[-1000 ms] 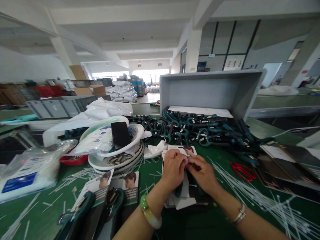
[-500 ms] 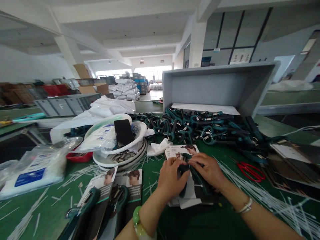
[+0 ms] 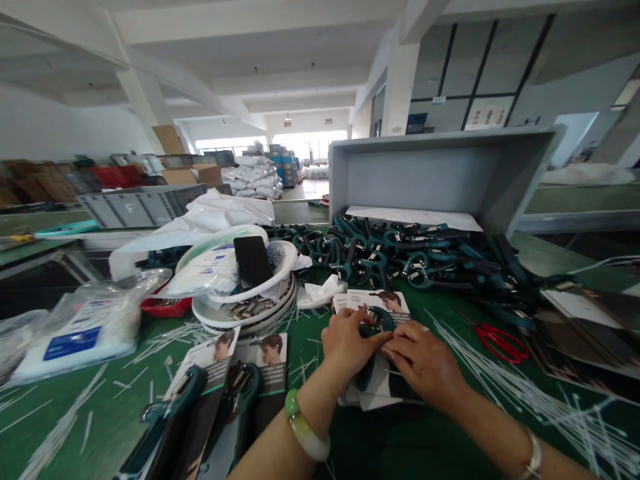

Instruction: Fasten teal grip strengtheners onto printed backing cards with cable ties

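Note:
My left hand is closed round a dark green hand grip strengthener, which lies on a stack of printed backing cards. My right hand is at the strengthener's right side, its thumb and fingertips pinched together and close to the left thumb. What the right fingers pinch is too small to make out. Much of the strengthener is covered by both hands. To the left, two more hand grip strengtheners lie on their own cards.
A heap of hand grip strengtheners spills from a tipped grey bin. White cable ties and red scissors lie to the right. Stacked bowls with metal parts, a phone and a plastic bag stand left.
My right hand has turned and lowered slightly, its fingertips now pinched beside the left thumb. The left hand stays round the strengthener. The whole view has shifted slightly.

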`<action>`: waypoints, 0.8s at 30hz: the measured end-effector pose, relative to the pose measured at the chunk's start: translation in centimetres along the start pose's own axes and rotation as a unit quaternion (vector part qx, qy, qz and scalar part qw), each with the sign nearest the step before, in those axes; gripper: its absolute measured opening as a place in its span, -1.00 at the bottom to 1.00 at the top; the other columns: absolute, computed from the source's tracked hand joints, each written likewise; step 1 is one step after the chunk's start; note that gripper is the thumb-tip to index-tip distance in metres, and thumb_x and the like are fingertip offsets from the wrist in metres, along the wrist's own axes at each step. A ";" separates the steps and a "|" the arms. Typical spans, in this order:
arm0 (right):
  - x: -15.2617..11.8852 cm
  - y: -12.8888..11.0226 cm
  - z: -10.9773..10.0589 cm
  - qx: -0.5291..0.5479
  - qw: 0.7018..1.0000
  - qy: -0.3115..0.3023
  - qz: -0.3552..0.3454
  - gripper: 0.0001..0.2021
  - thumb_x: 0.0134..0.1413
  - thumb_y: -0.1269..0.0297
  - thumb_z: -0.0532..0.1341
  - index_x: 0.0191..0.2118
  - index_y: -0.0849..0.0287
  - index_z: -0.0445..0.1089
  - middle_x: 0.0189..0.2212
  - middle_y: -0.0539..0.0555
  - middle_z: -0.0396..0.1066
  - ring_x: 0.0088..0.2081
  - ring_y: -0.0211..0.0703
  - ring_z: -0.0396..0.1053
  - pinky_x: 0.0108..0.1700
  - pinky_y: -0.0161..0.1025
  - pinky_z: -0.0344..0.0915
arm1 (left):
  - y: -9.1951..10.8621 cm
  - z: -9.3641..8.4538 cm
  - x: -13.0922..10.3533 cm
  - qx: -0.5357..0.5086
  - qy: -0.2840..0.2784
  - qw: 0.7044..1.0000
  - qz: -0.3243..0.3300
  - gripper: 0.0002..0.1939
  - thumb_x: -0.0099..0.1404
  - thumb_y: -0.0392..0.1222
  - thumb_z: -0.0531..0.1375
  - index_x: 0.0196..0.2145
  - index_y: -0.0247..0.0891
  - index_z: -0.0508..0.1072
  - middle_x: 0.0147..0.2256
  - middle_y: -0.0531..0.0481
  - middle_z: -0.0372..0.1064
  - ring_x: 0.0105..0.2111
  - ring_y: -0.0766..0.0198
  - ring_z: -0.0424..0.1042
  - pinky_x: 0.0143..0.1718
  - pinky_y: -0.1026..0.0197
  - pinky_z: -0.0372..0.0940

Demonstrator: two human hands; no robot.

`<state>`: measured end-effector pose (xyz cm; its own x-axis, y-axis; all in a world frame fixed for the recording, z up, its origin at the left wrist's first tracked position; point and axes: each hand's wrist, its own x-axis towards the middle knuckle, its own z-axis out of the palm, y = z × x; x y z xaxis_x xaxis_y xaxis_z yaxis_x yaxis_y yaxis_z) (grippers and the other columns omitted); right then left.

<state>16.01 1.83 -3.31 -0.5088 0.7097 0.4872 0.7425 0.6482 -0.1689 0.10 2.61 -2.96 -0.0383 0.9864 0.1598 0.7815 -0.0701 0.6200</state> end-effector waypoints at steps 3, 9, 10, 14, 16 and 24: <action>-0.2 0.4 0.2 0.051 0.998 0.031 -0.007 -0.77 0.13 0.34 0.04 -0.42 0.17 0.42 -0.40 0.09 0.35 -0.34 -0.21 0.29 -0.29 -0.28 0.21 | 0.6 -0.3 0.4 0.030 -0.009 0.999 0.016 -0.68 0.02 0.14 0.21 -0.29 -0.02 0.48 -0.17 -0.05 0.37 -0.14 -0.04 0.31 -0.19 -0.04 0.21; 0.2 -0.2 -0.5 0.038 0.997 -0.014 -0.071 -0.79 0.08 0.43 0.03 -0.49 0.19 0.36 -0.44 0.08 0.35 -0.37 -0.22 0.30 -0.34 -0.31 0.20 | 1.4 -0.4 0.7 0.067 -0.007 0.997 0.042 -0.81 0.10 0.00 0.18 -0.32 -0.02 0.51 -0.14 -0.05 0.36 -0.12 -0.04 0.30 -0.19 -0.05 0.21; 0.4 -0.4 -0.8 0.011 0.996 -0.048 -0.079 -0.80 0.05 0.45 0.04 -0.49 0.19 0.37 -0.44 0.08 0.35 -0.38 -0.21 0.30 -0.37 -0.31 0.19 | 1.4 -0.3 0.8 0.070 -0.010 0.996 0.044 -0.82 0.10 0.00 0.18 -0.34 -0.02 0.51 -0.15 -0.04 0.36 -0.12 -0.04 0.30 -0.19 -0.05 0.21; 1.1 -0.8 -2.2 -0.036 0.986 -0.152 -0.060 -0.83 0.00 0.43 0.07 -0.44 0.17 0.40 -0.37 0.10 0.37 -0.37 -0.18 0.32 -0.39 -0.28 0.19 | 1.4 -0.3 0.9 0.063 -0.017 0.997 0.035 -0.85 0.11 -0.02 0.19 -0.35 0.00 0.52 -0.16 -0.01 0.39 -0.14 -0.03 0.32 -0.19 -0.06 0.21; 1.0 -0.8 -3.0 0.001 0.988 -0.148 -0.034 -0.80 -0.01 0.45 0.06 -0.33 0.15 0.42 -0.32 0.09 0.36 -0.31 -0.18 0.32 -0.29 -0.27 0.23 | 1.3 -0.6 0.6 0.039 0.003 0.999 0.032 -0.83 0.09 -0.01 0.21 -0.33 -0.01 0.51 -0.15 -0.02 0.38 -0.14 0.00 0.33 -0.18 -0.02 0.22; -0.4 -1.9 -4.2 -0.085 0.978 -0.176 -0.074 -0.90 -0.06 0.29 0.17 -0.40 0.14 0.42 -0.25 0.14 0.32 -0.27 -0.05 0.30 -0.35 -0.19 0.22 | -2.5 -1.2 -3.6 -0.149 0.231 0.960 -0.048 -0.57 0.17 -0.06 0.14 -0.02 -0.24 0.26 -0.10 -0.16 0.30 -0.14 0.13 0.32 -0.09 0.00 0.22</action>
<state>16.59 -0.85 0.39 -0.7125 0.6820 0.1651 0.6958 0.7171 0.0405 -2.42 -0.90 -4.16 -0.4266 0.8242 0.3723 0.5504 -0.0901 0.8300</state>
